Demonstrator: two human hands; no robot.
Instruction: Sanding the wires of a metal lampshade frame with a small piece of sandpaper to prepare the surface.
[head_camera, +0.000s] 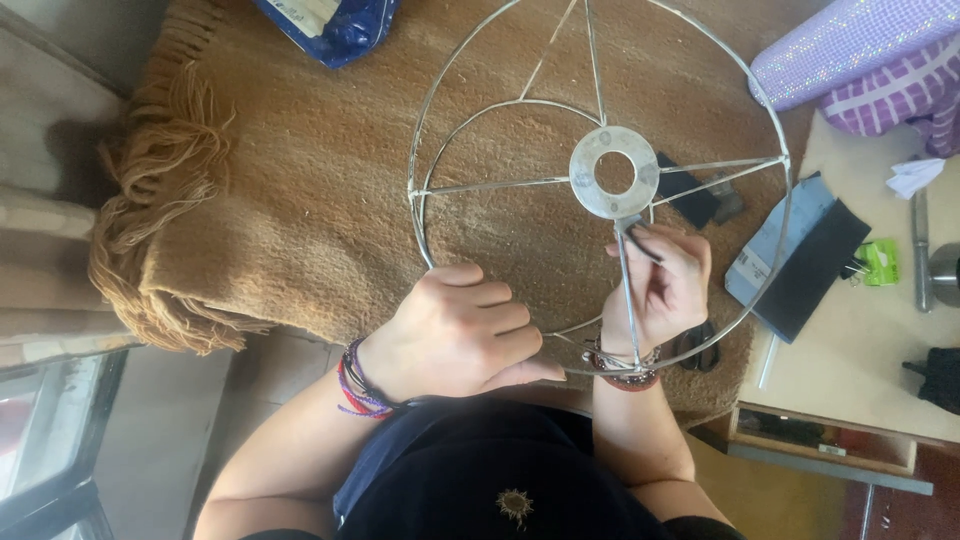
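We are gripping the wire frame (600, 190) rim with our left hand (455, 330), fist clamped tight. Our right hand (665, 285) is pinching what may be a dark strip (640, 243) against a spoke. The frame is looking light and stiff, best held by its rim.

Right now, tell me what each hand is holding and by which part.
The left hand grips the wire lampshade frame at its outer ring. The right hand pinches a small dark strip against a spoke near the centre washer.

soft, even daylight fills the view, brightest on the pale table (880, 340) at right. shadows are faint, darkest at the upper left by the rug fringe (150, 170). slight softness throughout, no harsh glare.
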